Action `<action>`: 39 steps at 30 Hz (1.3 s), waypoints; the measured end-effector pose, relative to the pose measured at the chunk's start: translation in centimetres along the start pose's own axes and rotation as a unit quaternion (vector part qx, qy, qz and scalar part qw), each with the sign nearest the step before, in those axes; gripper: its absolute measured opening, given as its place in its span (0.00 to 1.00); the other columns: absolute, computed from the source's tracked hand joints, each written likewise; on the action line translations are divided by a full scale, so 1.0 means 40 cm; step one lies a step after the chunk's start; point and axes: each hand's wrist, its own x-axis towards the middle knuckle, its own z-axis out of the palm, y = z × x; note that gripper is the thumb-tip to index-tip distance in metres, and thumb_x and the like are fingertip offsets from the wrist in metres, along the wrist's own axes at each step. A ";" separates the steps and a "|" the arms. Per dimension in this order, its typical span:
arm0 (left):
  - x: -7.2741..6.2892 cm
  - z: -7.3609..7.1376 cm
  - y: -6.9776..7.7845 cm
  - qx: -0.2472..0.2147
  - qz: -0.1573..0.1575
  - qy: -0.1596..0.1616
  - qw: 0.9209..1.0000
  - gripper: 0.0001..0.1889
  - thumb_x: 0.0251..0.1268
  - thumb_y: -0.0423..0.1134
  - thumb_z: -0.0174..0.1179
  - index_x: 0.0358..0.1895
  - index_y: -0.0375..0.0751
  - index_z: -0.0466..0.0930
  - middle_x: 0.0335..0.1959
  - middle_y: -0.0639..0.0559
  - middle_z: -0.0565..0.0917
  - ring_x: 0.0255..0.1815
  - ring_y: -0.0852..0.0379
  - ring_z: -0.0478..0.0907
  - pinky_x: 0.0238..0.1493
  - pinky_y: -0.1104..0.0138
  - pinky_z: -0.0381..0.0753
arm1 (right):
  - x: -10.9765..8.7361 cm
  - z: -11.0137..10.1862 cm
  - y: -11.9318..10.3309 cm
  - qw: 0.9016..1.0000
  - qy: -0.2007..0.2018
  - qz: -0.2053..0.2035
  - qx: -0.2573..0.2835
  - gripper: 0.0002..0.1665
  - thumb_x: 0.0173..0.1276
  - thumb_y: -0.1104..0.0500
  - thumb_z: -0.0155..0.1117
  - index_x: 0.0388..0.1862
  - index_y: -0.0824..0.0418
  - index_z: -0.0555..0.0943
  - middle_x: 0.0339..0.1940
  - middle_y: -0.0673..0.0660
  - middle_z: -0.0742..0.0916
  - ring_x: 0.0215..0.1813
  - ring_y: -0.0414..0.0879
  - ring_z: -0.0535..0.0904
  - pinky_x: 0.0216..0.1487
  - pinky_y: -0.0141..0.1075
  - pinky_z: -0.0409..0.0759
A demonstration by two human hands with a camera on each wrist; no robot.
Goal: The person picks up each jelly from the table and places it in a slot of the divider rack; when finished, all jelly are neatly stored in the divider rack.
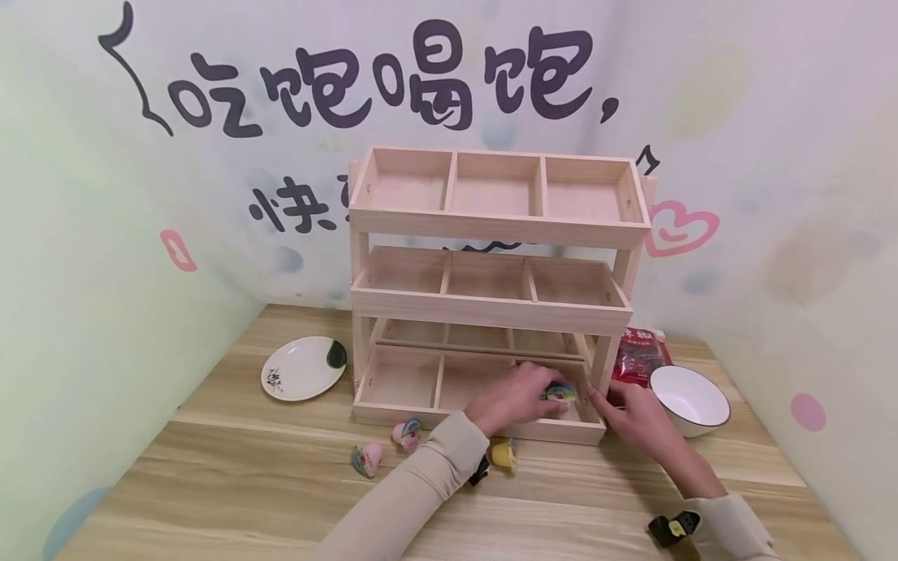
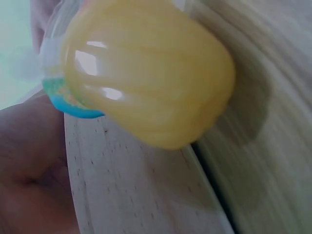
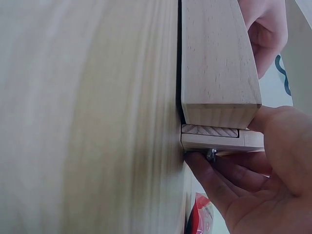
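Observation:
My left hand (image 1: pixel 519 395) reaches into the right compartment of the bottom tier of a wooden three-tier rack (image 1: pixel 491 300). Between thumb and fingers it pinches a small rainbow-coloured toy (image 1: pixel 559 392), partly covered by the fingers. My right hand (image 1: pixel 641 417) grips the right end of that tier, thumb at the near side and fingers behind, as the right wrist view shows beside a small metal bolt (image 3: pixel 211 155). In front of the rack stands a yellow toy with a rainbow piece (image 1: pixel 503 453), large and close in the left wrist view.
Two pink toys with rainbow pieces (image 1: pixel 366 460) lie on the wooden table (image 1: pixel 231 483). A white plate (image 1: pixel 303 370) is left of the rack; a white bowl (image 1: pixel 691 399) and a red packet (image 1: pixel 640 357) are right. Printed cloth walls stand behind and at both sides.

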 end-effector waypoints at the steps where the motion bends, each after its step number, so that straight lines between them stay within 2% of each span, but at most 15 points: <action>1: 0.000 0.000 0.000 0.002 0.001 0.000 1.000 0.14 0.77 0.50 0.68 0.56 0.49 0.88 0.43 0.59 0.88 0.36 0.66 0.77 0.40 0.73 0.77 | 0.000 0.000 0.000 1.000 0.001 -0.001 0.000 0.23 0.83 0.46 0.65 0.59 0.64 0.88 0.48 0.61 0.94 0.43 0.46 0.87 0.39 0.37 0.84; 13: -0.006 -0.001 -0.007 0.008 0.001 -0.010 1.000 0.16 0.79 0.50 0.67 0.61 0.49 0.87 0.47 0.58 0.88 0.39 0.65 0.77 0.42 0.72 0.77 | 0.003 0.009 -0.002 1.000 -0.005 -0.002 0.004 0.24 0.83 0.47 0.64 0.60 0.65 0.88 0.50 0.63 0.94 0.46 0.48 0.89 0.42 0.40 0.87; 16: -0.015 -0.004 -0.006 0.006 -0.003 -0.009 1.000 0.20 0.79 0.51 0.66 0.66 0.49 0.84 0.53 0.57 0.87 0.45 0.65 0.79 0.47 0.72 0.80 | 0.004 0.011 -0.004 1.000 -0.004 -0.004 0.004 0.23 0.83 0.47 0.64 0.60 0.65 0.88 0.49 0.62 0.94 0.45 0.47 0.88 0.41 0.39 0.86; 19: -0.035 -0.013 0.001 0.006 -0.004 -0.004 1.000 0.26 0.80 0.52 0.65 0.74 0.49 0.78 0.64 0.55 0.85 0.57 0.64 0.81 0.59 0.71 0.82 | 0.004 0.013 -0.006 1.000 -0.005 -0.005 0.006 0.23 0.83 0.47 0.64 0.59 0.64 0.88 0.48 0.61 0.94 0.44 0.47 0.87 0.40 0.38 0.85; 22: -0.068 -0.026 0.012 0.014 0.002 0.008 1.000 0.28 0.82 0.53 0.63 0.78 0.48 0.75 0.72 0.53 0.82 0.69 0.60 0.80 0.69 0.67 0.81 | 0.004 0.014 -0.008 1.000 -0.006 -0.007 0.004 0.23 0.83 0.46 0.65 0.59 0.64 0.88 0.48 0.61 0.94 0.44 0.46 0.87 0.40 0.38 0.85; 25: -0.111 -0.043 0.022 0.011 0.014 0.027 0.999 0.28 0.82 0.52 0.62 0.79 0.49 0.74 0.75 0.54 0.80 0.75 0.57 0.77 0.73 0.66 0.79 | 0.004 0.010 -0.010 1.000 -0.004 -0.007 0.003 0.24 0.82 0.46 0.65 0.59 0.65 0.88 0.48 0.62 0.94 0.43 0.47 0.87 0.40 0.38 0.85; 27: -0.141 -0.050 0.026 0.010 0.030 0.043 0.999 0.27 0.83 0.51 0.62 0.78 0.49 0.75 0.75 0.54 0.81 0.75 0.56 0.77 0.73 0.67 0.79 | 0.003 0.006 -0.012 1.000 -0.003 -0.005 0.005 0.24 0.82 0.46 0.66 0.60 0.66 0.88 0.48 0.63 0.94 0.42 0.47 0.87 0.40 0.39 0.86; 31: -0.203 -0.058 0.022 0.014 0.073 0.067 0.995 0.22 0.83 0.45 0.62 0.74 0.50 0.79 0.69 0.55 0.85 0.69 0.58 0.82 0.68 0.70 0.82 | 0.003 0.001 -0.013 1.000 -0.010 0.004 0.011 0.27 0.82 0.45 0.66 0.62 0.67 0.87 0.51 0.65 0.93 0.43 0.49 0.86 0.42 0.41 0.88; 35: -0.264 -0.054 0.008 0.019 0.082 0.062 0.995 0.19 0.83 0.43 0.61 0.71 0.50 0.82 0.66 0.55 0.87 0.68 0.60 0.83 0.70 0.68 0.81 | 0.001 0.001 -0.010 1.000 -0.019 0.014 0.011 0.29 0.82 0.44 0.65 0.64 0.68 0.85 0.53 0.67 0.93 0.44 0.50 0.86 0.43 0.43 0.89; 39: -0.305 -0.045 -0.007 0.008 0.084 0.049 0.995 0.17 0.81 0.42 0.64 0.67 0.49 0.85 0.61 0.56 0.88 0.61 0.62 0.85 0.64 0.72 0.83 | -0.003 -0.002 -0.005 1.000 -0.018 0.018 0.007 0.31 0.83 0.43 0.64 0.65 0.69 0.85 0.53 0.67 0.92 0.46 0.51 0.88 0.45 0.46 0.90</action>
